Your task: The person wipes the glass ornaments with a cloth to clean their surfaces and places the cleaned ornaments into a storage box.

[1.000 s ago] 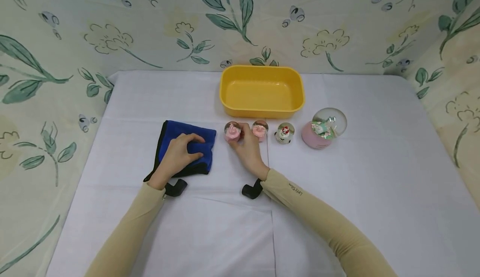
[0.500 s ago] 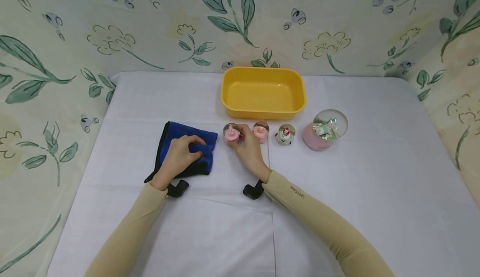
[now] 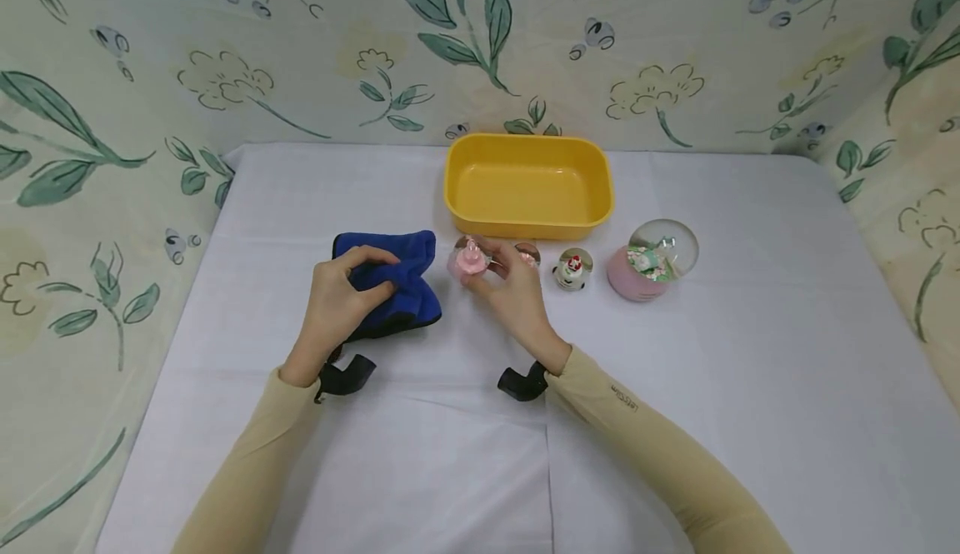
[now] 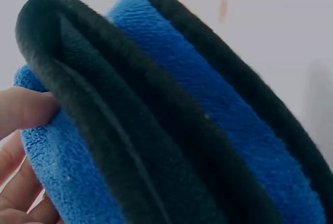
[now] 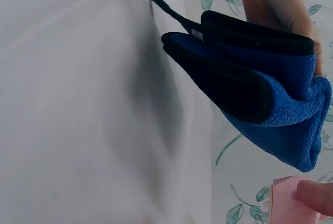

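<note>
Between thumb and fingers, my left hand (image 3: 335, 304) pinches a folded blue cloth (image 3: 411, 275) with black edging. The cloth is raised off the table, and its folds hang loose in the right wrist view. My right hand (image 3: 523, 294) holds a small snow globe (image 3: 472, 261) with a pink figure, tilted and just to the right of the cloth. Its pink base (image 5: 287, 203) shows under my thumb in the right wrist view. Another small pink snow globe (image 3: 531, 252) is partly hidden behind my right hand.
A snowman snow globe (image 3: 573, 271) and a large snow globe with a pink base (image 3: 633, 279) stand to the right. Behind them is a yellow tub (image 3: 532, 227). A white cloth (image 3: 450, 471) covers the table, with a floral curtain (image 3: 300, 37) behind.
My left hand has gripped the blue cloth and lifted it off the table. My right hand has raised the small pink snow globe and tilted it, moving slightly right.
</note>
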Demonstrator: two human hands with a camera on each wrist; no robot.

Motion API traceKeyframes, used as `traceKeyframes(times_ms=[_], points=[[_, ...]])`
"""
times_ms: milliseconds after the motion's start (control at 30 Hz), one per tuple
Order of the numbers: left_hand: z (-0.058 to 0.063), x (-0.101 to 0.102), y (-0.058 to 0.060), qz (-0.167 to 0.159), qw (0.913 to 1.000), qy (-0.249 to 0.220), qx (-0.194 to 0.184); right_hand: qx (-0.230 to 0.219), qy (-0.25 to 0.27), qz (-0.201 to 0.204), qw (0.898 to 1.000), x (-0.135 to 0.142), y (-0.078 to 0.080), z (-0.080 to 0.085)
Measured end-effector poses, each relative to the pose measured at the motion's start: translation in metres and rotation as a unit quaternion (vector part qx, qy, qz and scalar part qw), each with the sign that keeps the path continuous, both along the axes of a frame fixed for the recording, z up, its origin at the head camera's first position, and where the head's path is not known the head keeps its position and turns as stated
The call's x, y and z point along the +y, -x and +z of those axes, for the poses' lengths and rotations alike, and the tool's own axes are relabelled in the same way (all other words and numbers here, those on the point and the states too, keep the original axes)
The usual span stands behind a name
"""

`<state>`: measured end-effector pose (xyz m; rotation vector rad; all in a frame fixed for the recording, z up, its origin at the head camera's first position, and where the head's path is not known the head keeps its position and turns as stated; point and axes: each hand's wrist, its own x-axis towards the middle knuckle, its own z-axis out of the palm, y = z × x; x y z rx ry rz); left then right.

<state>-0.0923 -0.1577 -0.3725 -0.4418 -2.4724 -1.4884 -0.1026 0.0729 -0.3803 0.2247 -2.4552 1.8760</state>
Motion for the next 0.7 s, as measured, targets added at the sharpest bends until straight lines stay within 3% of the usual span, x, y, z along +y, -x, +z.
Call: traceKeyframes(times_ms=[100, 267, 433, 700], points=[[0.009, 0.005, -0.002, -0.016, 0.9980, -0.060, 0.000, -0.003, 0.009, -0.007, 1.000, 0.009, -0.004, 0.012], [0.022, 0.017, -0.005, -0.052, 0.9862, -0.157, 0.005, 0.023, 0.042, -0.004, 0.999, 0.026, -0.010, 0.032], [0.036, 0.030, -0.006, -0.078, 0.9750, -0.207, 0.022, 0.057, 0.037, -0.015, 0.998, 0.041, -0.013, 0.044], [0.048, 0.053, -0.005, -0.125, 0.9541, -0.266, 0.058, 0.093, 0.092, 0.008, 0.991, 0.061, -0.020, 0.056]])
